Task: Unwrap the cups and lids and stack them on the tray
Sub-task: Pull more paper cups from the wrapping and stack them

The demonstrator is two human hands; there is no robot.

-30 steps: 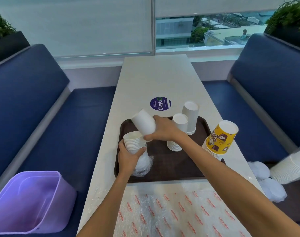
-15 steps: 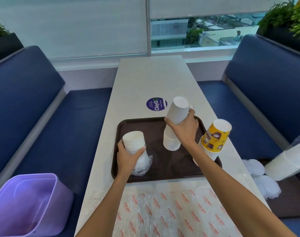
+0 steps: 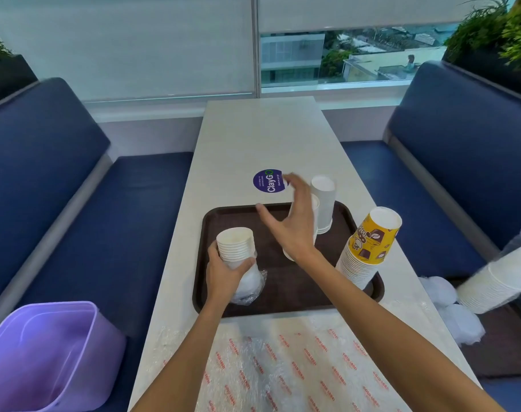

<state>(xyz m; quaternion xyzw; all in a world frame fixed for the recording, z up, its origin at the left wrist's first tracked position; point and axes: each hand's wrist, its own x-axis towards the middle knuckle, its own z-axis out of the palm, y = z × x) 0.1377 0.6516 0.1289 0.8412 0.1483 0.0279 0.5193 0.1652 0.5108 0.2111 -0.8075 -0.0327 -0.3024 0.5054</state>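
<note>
Dark brown plastic tray [image 3: 292, 295]: at its 8 o'clock, left hand [image 3: 223, 278], fingers curled round a stack of white paper cups [image 3: 235, 243] (clear wrap [image 3: 252, 288] bunched at the base). Right hand [image 3: 293, 227], fingers spread and empty, hovers mid-tray; yellow printed cup stack [image 3: 369, 248] at 3 o'clock.

You have a lilac bin [image 3: 45, 355] on the left blue bench [image 3: 75, 209], and a round ClayGo sticker [image 3: 267, 181] mid-table [image 3: 262, 129].

Long white surface [image 3: 262, 135] carrying a brown tray [image 3: 283, 295] mid-length, a round purple sticker [image 3: 268, 181] beyond it, and printed wrap [image 3: 283, 367] at the near edge.
</note>
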